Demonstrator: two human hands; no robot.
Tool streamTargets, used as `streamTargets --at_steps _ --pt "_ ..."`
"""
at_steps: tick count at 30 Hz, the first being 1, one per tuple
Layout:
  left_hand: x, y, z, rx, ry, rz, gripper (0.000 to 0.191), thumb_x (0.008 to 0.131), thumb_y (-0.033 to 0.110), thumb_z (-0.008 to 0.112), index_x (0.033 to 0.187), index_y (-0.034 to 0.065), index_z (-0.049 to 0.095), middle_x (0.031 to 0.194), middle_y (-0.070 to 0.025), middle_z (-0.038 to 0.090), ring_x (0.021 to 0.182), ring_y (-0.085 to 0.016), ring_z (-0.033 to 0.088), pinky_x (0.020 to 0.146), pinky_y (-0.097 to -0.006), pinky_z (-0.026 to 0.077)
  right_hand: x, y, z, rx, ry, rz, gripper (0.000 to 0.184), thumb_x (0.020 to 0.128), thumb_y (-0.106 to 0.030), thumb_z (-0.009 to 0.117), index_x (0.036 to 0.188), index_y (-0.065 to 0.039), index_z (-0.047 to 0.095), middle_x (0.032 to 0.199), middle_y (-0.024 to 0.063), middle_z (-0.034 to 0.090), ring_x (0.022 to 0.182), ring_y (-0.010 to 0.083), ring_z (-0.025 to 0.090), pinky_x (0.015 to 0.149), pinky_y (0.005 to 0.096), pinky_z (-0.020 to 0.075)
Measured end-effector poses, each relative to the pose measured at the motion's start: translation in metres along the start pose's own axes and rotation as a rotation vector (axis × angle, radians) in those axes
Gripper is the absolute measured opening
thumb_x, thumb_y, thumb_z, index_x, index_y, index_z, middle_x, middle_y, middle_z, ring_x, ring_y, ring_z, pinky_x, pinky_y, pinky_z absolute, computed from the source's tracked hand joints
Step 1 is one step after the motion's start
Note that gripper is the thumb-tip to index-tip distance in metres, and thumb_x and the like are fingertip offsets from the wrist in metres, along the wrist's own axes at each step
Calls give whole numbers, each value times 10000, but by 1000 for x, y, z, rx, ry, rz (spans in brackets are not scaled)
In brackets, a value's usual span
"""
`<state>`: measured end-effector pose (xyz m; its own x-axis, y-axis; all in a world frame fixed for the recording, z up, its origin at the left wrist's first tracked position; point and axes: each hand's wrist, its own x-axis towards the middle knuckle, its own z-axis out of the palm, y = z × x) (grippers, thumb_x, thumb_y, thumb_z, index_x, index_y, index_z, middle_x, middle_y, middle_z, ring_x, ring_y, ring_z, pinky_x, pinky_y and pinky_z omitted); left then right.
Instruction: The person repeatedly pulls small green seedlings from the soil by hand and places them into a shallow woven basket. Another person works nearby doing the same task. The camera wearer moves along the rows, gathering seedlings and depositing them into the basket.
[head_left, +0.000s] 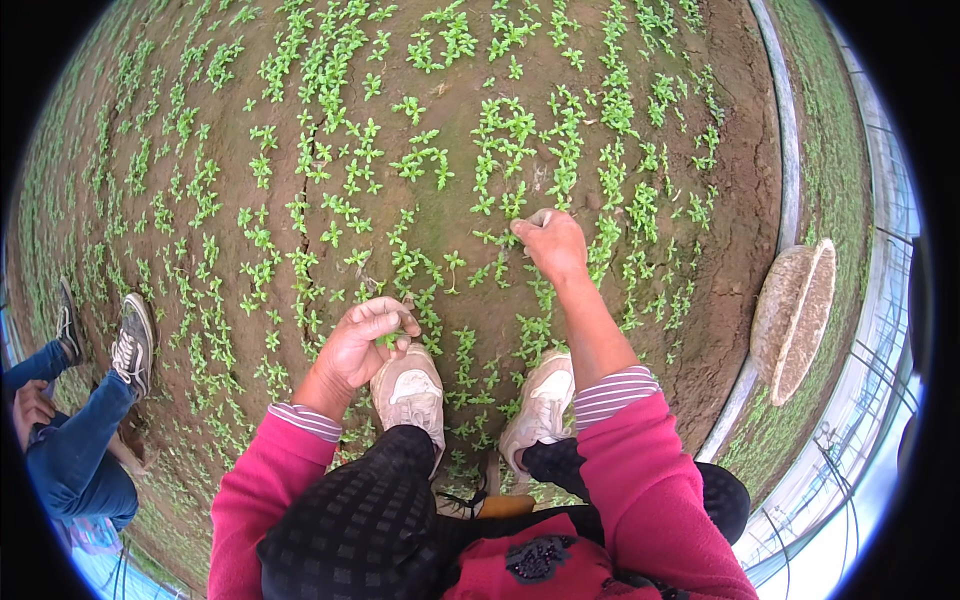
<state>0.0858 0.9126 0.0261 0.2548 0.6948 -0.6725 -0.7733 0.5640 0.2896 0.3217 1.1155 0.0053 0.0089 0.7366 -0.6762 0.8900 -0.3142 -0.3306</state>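
My left hand (367, 337) is closed on a small green seedling (388, 341), whose leaves show between thumb and fingers, just above my left shoe (409, 386). Ahead and to the right, my right hand (553, 241) reaches down to a row of young seedlings (514, 201), its thumb and fingers drawn together. Leaves touch the view of its fingertips; whether a stem is between them is hidden. Between the hands, a single seedling (453, 262) with a long pale stem shows against the brown soil (457, 214).
Rows of seedlings (330, 75) cover the bed. My right shoe (544, 401) stands among plants. A grey pipe (784, 127) edges the bed at right, with a mud-coated, basin-like object (791, 322) against it. At left sits another person in jeans (94, 457) and a dark sneaker (133, 345).
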Motion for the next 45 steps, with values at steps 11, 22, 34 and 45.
streamTargets --at_steps 11,22,34,45 --pt "-5 6 2 -9 -35 -33 125 911 116 632 991 20 634 923 -94 643 872 -187 616 692 -296 488 1 -3 -3 -105 -6 -32 353 748 -366 666 906 -56 724 884 170 712 860 313 683 775 407 522" --pt "12 7 21 -13 -69 -27 257 909 189 666 1115 42 623 1024 -75 654 829 -151 606 700 -279 514 -117 -61 24 -162 -164 -754 207 794 -268 690 966 -153 691 876 104 675 773 292 662 699 385 526" --pt "16 28 7 96 -55 -9 181 891 98 673 1053 16 669 912 -88 688 656 -109 570 562 -225 429 -8 -57 -42 259 140 -338 234 842 -88 684 1072 -42 690 910 79 710 721 125 647 662 272 539" --pt "22 31 -4 139 31 -21 159 897 101 663 1037 24 674 900 -74 686 670 -109 568 571 -237 424 78 -79 -49 -368 255 -368 625 749 -425 744 1272 -131 568 1128 133 659 1033 298 640 887 412 502"
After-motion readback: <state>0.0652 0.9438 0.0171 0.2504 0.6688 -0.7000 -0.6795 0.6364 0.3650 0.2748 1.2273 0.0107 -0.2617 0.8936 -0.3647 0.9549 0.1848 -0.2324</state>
